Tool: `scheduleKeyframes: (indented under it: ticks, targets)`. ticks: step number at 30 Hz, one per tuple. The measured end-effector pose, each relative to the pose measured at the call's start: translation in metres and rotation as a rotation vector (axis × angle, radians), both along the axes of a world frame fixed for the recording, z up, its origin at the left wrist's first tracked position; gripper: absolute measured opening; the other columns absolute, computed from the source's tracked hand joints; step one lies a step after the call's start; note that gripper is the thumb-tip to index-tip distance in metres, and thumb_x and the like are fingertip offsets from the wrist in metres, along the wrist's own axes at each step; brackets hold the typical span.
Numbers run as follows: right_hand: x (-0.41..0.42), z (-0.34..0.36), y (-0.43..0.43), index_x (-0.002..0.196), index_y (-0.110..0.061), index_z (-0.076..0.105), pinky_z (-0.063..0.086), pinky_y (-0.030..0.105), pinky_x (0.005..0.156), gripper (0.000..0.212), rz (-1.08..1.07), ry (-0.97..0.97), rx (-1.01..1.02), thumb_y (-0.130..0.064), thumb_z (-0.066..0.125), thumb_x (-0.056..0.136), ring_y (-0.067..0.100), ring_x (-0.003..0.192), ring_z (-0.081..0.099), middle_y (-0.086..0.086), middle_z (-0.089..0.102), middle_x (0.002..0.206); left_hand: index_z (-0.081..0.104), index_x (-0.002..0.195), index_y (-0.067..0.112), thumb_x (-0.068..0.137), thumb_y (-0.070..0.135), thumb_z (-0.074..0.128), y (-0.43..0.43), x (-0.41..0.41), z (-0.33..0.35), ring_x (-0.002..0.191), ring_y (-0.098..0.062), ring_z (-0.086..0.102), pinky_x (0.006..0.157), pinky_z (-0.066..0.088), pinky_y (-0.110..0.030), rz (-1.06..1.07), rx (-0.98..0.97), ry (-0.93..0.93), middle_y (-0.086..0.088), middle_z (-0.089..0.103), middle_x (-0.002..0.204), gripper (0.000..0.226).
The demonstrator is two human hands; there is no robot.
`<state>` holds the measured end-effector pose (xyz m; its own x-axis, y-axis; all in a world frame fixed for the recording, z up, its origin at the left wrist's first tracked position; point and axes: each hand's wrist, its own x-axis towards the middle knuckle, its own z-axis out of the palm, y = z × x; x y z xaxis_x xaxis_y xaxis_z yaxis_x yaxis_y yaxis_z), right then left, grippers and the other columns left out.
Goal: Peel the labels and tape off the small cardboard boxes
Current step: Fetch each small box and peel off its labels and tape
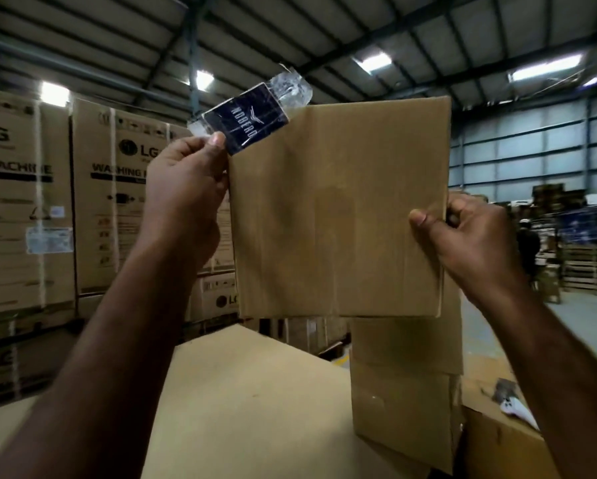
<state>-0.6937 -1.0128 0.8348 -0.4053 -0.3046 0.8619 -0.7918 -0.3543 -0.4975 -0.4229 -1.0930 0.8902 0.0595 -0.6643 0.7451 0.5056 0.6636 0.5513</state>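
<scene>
I hold a flattened brown cardboard box (338, 209) upright in front of me. My right hand (469, 236) grips its right edge, thumb on the front face. My left hand (183, 188) pinches a dark blue label (247, 121) with white lettering, covered in clear tape (290, 89). The label sticks out past the box's upper left corner, partly lifted off the cardboard, with crumpled tape trailing above the top edge.
A stack of small brown boxes (406, 385) stands below the held box on a wide cardboard surface (228, 409). Tall washing machine cartons (24, 202) line the left. Scraps of peeled tape (509, 399) lie at lower right. A person (528, 247) stands far right.
</scene>
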Motion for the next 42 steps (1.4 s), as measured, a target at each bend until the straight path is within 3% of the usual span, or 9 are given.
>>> scheduleKeyframes:
  ticks: [6, 12, 19, 24, 29, 33, 35, 39, 42]
  targets:
    - [-0.08, 0.026, -0.011, 0.115, -0.02, 0.07, 0.057, 0.036, 0.083, 0.03, -0.094, -0.049, -0.116, -0.032, 0.073, 0.088, 0.012, 0.092, 0.067, -0.011, 0.069, 0.101, 0.056, 0.13, 0.007, 0.103, 0.018, 0.05, -0.029, -0.074, 0.018, 0.118, -0.017, 0.066, 0.101, 0.049, -0.038, -0.25, -0.046, -0.047, -0.006, 0.071, 0.124, 0.03]
    - [-0.158, 0.038, -0.036, 0.115, -0.016, 0.071, 0.047, 0.023, 0.073, 0.032, -0.154, -0.036, -0.15, -0.032, 0.073, 0.087, 0.014, 0.092, 0.065, -0.005, 0.07, 0.104, 0.06, 0.104, 0.021, 0.102, 0.017, 0.049, -0.066, -0.158, 0.029, 0.113, -0.013, 0.058, 0.106, 0.041, -0.038, -0.475, -0.055, -0.001, -0.001, 0.065, 0.118, 0.011]
    - [-0.222, 0.052, -0.085, 0.105, -0.013, 0.07, 0.038, 0.013, 0.059, 0.026, -0.18, -0.05, -0.133, -0.032, 0.072, 0.088, 0.013, 0.086, 0.063, -0.003, 0.069, 0.097, 0.059, 0.087, 0.021, 0.103, 0.015, 0.048, -0.093, -0.239, 0.038, 0.076, -0.002, 0.061, 0.059, 0.046, -0.017, -0.46, 0.039, 0.129, 0.008, 0.065, 0.081, 0.021]
    - [-0.242, 0.052, -0.127, 0.103, -0.015, 0.065, 0.054, 0.028, 0.067, 0.024, -0.138, -0.083, -0.074, -0.035, 0.069, 0.09, 0.016, 0.085, 0.065, -0.002, 0.068, 0.094, 0.059, 0.084, 0.021, 0.104, 0.017, 0.049, -0.131, -0.269, 0.043, 0.065, -0.003, 0.05, 0.051, 0.032, -0.016, -0.407, 0.079, 0.16, 0.008, 0.057, 0.073, 0.022]
    - [-0.256, 0.046, -0.158, 0.101, -0.014, 0.064, 0.045, 0.023, 0.057, 0.024, -0.162, -0.081, -0.005, -0.037, 0.067, 0.091, 0.016, 0.08, 0.063, -0.001, 0.066, 0.09, 0.055, 0.083, 0.022, 0.104, 0.019, 0.048, -0.165, -0.288, 0.04, 0.05, -0.002, 0.039, 0.035, 0.02, -0.012, -0.353, 0.15, 0.137, 0.007, 0.046, 0.071, 0.022]
    - [-0.269, 0.033, -0.174, 0.097, -0.015, 0.064, 0.039, 0.021, 0.053, 0.022, -0.171, -0.081, 0.058, -0.035, 0.068, 0.091, 0.016, 0.076, 0.061, -0.001, 0.064, 0.086, 0.054, 0.084, 0.021, 0.105, 0.018, 0.045, -0.18, -0.304, 0.028, 0.046, -0.002, 0.04, 0.03, 0.026, -0.013, -0.359, 0.169, 0.107, 0.006, 0.048, 0.067, 0.023]
    - [-0.276, 0.026, -0.179, 0.093, -0.015, 0.064, 0.035, 0.021, 0.053, 0.02, -0.173, -0.07, 0.086, -0.035, 0.068, 0.091, 0.017, 0.074, 0.06, -0.001, 0.063, 0.082, 0.056, 0.087, 0.018, 0.105, 0.015, 0.044, -0.186, -0.312, 0.019, 0.05, -0.002, 0.047, 0.037, 0.036, -0.012, -0.331, 0.193, 0.088, 0.007, 0.055, 0.065, 0.022]
    - [-0.284, 0.019, -0.182, 0.103, -0.013, 0.069, 0.03, 0.019, 0.053, 0.017, -0.227, -0.062, 0.086, -0.027, 0.066, 0.094, 0.015, 0.075, 0.058, 0.003, 0.071, 0.091, 0.066, 0.102, 0.014, 0.102, 0.015, 0.051, -0.201, -0.32, 0.005, 0.079, -0.008, 0.061, 0.071, 0.05, -0.02, -0.297, 0.233, 0.036, 0.0, 0.067, 0.093, 0.015]
    - [-0.283, 0.017, -0.179, 0.111, -0.011, 0.069, 0.031, 0.016, 0.053, 0.02, -0.235, -0.05, 0.095, -0.022, 0.064, 0.095, 0.012, 0.078, 0.057, 0.005, 0.072, 0.099, 0.066, 0.103, 0.012, 0.102, 0.009, 0.052, -0.2, -0.32, 0.001, 0.08, -0.006, 0.068, 0.077, 0.053, -0.022, -0.287, 0.232, 0.028, -0.002, 0.071, 0.096, 0.015]
